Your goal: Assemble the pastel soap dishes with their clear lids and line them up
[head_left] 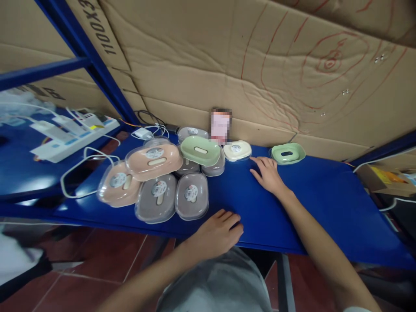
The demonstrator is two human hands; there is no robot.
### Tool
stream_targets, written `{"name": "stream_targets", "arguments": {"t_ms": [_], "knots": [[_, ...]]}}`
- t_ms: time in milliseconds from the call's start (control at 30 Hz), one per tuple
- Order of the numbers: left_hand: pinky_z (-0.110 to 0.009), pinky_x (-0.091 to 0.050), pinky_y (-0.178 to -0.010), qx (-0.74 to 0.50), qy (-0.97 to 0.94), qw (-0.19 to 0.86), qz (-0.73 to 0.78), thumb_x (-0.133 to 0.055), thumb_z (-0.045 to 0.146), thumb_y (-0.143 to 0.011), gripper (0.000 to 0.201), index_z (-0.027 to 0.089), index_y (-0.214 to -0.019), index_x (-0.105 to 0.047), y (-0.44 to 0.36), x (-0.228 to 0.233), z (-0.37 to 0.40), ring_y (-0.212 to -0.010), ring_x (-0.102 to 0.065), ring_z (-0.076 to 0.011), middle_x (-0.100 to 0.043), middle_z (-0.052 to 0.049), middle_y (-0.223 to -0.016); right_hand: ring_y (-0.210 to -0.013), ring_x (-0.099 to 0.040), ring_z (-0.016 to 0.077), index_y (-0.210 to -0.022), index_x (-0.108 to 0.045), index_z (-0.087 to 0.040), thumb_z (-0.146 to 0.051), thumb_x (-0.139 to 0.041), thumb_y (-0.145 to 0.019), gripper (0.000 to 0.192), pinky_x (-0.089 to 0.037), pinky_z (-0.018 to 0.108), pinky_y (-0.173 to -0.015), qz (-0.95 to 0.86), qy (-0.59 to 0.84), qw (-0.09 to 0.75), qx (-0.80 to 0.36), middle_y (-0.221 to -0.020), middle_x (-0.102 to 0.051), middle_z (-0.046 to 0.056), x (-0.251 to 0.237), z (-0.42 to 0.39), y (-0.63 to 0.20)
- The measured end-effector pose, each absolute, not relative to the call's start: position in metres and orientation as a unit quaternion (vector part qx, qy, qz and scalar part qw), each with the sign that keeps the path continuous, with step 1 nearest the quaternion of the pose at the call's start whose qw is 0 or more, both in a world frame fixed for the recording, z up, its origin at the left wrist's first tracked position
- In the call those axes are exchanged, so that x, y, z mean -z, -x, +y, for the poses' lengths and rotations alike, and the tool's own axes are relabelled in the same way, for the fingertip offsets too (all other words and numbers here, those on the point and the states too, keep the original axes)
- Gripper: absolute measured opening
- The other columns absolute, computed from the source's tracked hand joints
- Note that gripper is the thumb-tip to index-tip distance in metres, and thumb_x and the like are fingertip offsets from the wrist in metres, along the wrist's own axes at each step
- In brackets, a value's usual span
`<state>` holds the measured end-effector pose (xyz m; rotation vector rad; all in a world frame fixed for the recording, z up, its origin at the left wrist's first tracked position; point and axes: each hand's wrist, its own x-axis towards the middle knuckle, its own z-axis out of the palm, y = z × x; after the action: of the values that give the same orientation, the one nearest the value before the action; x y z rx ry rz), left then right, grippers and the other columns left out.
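Note:
My right hand (268, 174) is stretched forward over the blue tabletop, fingers apart. Its fingertips are beside or just touching the right edge of a cream soap dish (236, 150) with a round label; which of the two I cannot tell. Farther right, a green soap dish (287, 153) with a dark oval in its middle sits by the cardboard. My left hand (222, 232) rests at the table's front edge, palm down and holding nothing, its fingers loosely bent. Just beyond it lies a grey soap dish (192, 197) in clear plastic.
More soap dishes are piled to the left: a pink one (154, 161), a green one (200, 151) and several greys. A phone-like screen (220, 125), blurred out, leans on the cardboard wall (182, 78). A power strip (74, 141) with white cables lies at far left.

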<state>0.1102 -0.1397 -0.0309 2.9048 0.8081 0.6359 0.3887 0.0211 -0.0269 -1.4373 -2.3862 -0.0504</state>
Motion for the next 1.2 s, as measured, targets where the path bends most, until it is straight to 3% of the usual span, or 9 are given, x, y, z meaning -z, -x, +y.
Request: {"name": "stream_targets", "arguments": {"t_ms": [167, 367, 467, 567, 633, 700, 833, 1000, 1200], "knots": [[-0.038, -0.046, -0.084, -0.207, -0.939, 0.036, 0.274, -0.063, 0.020, -0.105, 0.005, 0.019, -0.100, -0.064, -0.113, 0.031, -0.138, -0.091, -0.062, -0.0218, -0.066, -0.005, -0.107, -0.162, -0.031, 0.0389, -0.169, -0.034, -0.018, -0.047, -0.052, -0.108, 0.069, -0.029, 0.063, -0.128, -0.852, 0.493, 0.176, 0.018, -0.176, -0.031, 0.019, 0.031, 0.045, -0.381], [-0.038, -0.046, -0.086, -0.199, -0.937, 0.039, 0.283, -0.059, 0.020, -0.107, 0.006, 0.019, -0.105, -0.065, -0.111, 0.031, -0.139, -0.094, -0.063, -0.0217, -0.067, -0.006, -0.110, -0.148, -0.055, 0.0332, -0.161, -0.048, -0.024, -0.042, -0.047, -0.109, 0.055, -0.050, 0.053, -0.114, -0.863, 0.476, 0.167, -0.002, -0.167, -0.049, 0.016, 0.028, 0.058, -0.388], [-0.038, -0.046, -0.086, -0.197, -0.938, 0.048, 0.283, -0.058, 0.020, -0.108, 0.008, 0.019, -0.106, -0.065, -0.112, 0.030, -0.138, -0.096, -0.063, -0.0218, -0.068, -0.006, -0.113, -0.144, -0.058, 0.0288, -0.151, -0.060, -0.029, -0.040, -0.045, -0.110, 0.045, -0.047, 0.048, -0.117, -0.862, 0.477, 0.170, 0.013, -0.158, -0.060, 0.009, 0.020, 0.039, -0.413], [-0.039, -0.046, -0.087, -0.203, -0.935, 0.067, 0.283, -0.058, 0.020, -0.108, 0.008, 0.019, -0.108, -0.065, -0.113, 0.029, -0.137, -0.098, -0.064, -0.0219, -0.068, -0.007, -0.115, -0.142, -0.057, 0.0356, -0.148, -0.063, -0.025, -0.041, -0.051, -0.107, 0.045, -0.039, 0.057, -0.119, -0.830, 0.526, 0.179, 0.057, -0.154, -0.063, 0.014, 0.014, 0.024, -0.446], [-0.039, -0.046, -0.087, -0.205, -0.934, 0.079, 0.283, -0.057, 0.020, -0.109, 0.009, 0.019, -0.108, -0.066, -0.114, 0.029, -0.136, -0.098, -0.064, -0.0215, -0.068, -0.006, -0.114, -0.132, -0.063, 0.0393, -0.139, -0.069, -0.020, -0.037, -0.053, -0.105, 0.040, -0.037, 0.063, -0.115, -0.797, 0.570, 0.184, 0.085, -0.141, -0.071, 0.019, 0.013, 0.023, -0.466], [-0.039, -0.046, -0.087, -0.207, -0.933, 0.084, 0.283, -0.057, 0.021, -0.109, 0.009, 0.019, -0.109, -0.066, -0.115, 0.029, -0.135, -0.098, -0.064, -0.0216, -0.068, -0.006, -0.115, -0.117, -0.069, 0.0371, -0.121, -0.076, -0.019, -0.032, -0.051, -0.105, 0.033, -0.040, 0.061, -0.110, -0.771, 0.600, 0.188, 0.101, -0.121, -0.078, 0.017, 0.012, 0.024, -0.480], [-0.040, -0.045, -0.089, -0.215, -0.932, 0.074, 0.281, -0.055, 0.022, -0.110, 0.011, 0.019, -0.110, -0.066, -0.114, 0.031, -0.134, -0.100, -0.064, -0.0225, -0.069, -0.007, -0.116, -0.109, -0.072, 0.0340, -0.113, -0.077, -0.018, -0.038, -0.051, -0.105, 0.034, -0.046, 0.050, -0.101, -0.741, 0.625, 0.217, 0.116, -0.114, -0.079, 0.017, 0.005, 0.027, -0.497], [-0.040, -0.046, -0.089, -0.209, -0.932, 0.078, 0.284, -0.056, 0.022, -0.110, 0.012, 0.019, -0.110, -0.067, -0.114, 0.032, -0.134, -0.102, -0.064, -0.0224, -0.069, -0.007, -0.115, -0.095, -0.073, 0.0355, -0.108, -0.077, -0.014, -0.048, -0.051, -0.104, 0.044, -0.052, 0.050, -0.087, -0.708, 0.645, 0.263, 0.117, -0.104, -0.079, 0.020, -0.001, 0.026, -0.511], [-0.040, -0.045, -0.090, -0.203, -0.932, 0.085, 0.287, -0.056, 0.022, -0.110, 0.011, 0.019, -0.111, -0.067, -0.114, 0.031, -0.134, -0.103, -0.063, -0.0223, -0.068, -0.006, -0.116, -0.085, -0.075, 0.0247, -0.096, -0.079, -0.024, -0.057, -0.054, -0.104, 0.043, -0.058, 0.038, -0.080, -0.749, 0.596, 0.283, 0.056, -0.096, -0.081, 0.007, 0.004, 0.027, -0.495]]}}
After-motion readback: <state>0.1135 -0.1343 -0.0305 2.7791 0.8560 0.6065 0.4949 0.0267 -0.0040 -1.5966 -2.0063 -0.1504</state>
